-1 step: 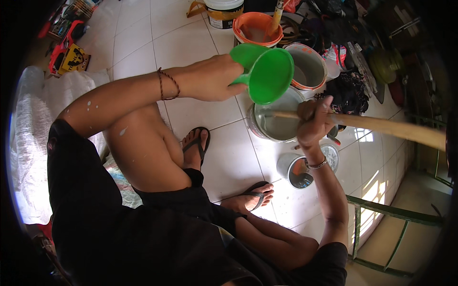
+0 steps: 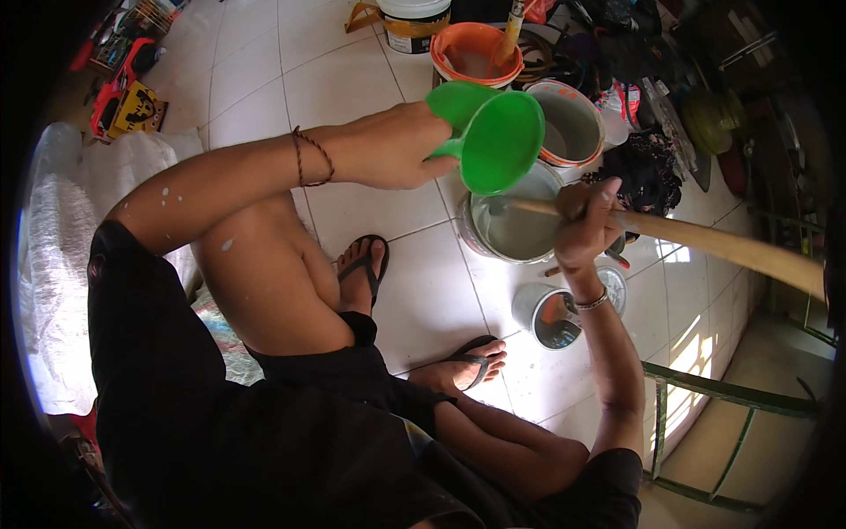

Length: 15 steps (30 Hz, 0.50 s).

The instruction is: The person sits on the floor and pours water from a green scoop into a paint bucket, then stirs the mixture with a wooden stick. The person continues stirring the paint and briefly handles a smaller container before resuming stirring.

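A green plastic dipper (image 2: pixel 502 141) is tilted over the near bucket, its handle gripped by my left hand (image 2: pixel 401 145). My right hand (image 2: pixel 586 225) is closed around a long wooden stick (image 2: pixel 705 242). The stick's far end reaches down into a white bucket (image 2: pixel 471 236) of pale grey liquid; whether it touches the bottom is hidden. The dipper's bowl faces me and covers part of that bucket's far rim. I cannot make out any liquid pouring from it.
Behind stand a grey-lined bucket (image 2: pixel 564 159) with an orange rim, an orange bucket (image 2: pixel 447 75) holding a handled tool, and a white lidded pail (image 2: pixel 414 40). A small grey can (image 2: pixel 527 304) sits nearer me. At right is a green metal frame (image 2: pixel 723 388).
My right hand has shifted slightly to the right and down, with the stick moving along. The left hand and dipper look almost unchanged.
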{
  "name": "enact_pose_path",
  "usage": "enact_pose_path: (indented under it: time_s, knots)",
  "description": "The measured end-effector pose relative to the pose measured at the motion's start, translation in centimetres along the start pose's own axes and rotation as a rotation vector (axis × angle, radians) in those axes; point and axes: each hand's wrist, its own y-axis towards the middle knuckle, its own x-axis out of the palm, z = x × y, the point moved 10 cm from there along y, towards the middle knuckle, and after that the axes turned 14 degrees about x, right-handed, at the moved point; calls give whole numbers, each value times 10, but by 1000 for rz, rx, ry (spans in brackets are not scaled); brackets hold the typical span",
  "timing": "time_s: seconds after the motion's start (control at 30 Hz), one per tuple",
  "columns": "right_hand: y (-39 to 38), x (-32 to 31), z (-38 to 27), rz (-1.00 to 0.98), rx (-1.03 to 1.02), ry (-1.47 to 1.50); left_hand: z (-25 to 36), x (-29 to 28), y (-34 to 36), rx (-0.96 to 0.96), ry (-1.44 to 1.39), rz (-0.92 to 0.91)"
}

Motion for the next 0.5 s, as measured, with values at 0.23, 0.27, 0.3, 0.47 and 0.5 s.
enact_pose_path:
  time_s: [0.23, 0.27, 0.3, 0.47, 0.5]
  knots:
    - [6, -2, 8, 63, 173, -353, -4, 1, 6, 3, 15, -22]
    - [1, 2, 13, 34, 235, -348, 0, 1, 8, 15, 23, -20]
    - [0, 7, 15, -10, 218, -244, 1, 2, 10, -10, 16, -51]
    - [15, 4, 11, -67, 12, 112, 4, 2, 12, -30, 21, -79]
    - [18, 1, 8, -73, -25, 43, 4, 2, 12, -25, 27, -73]
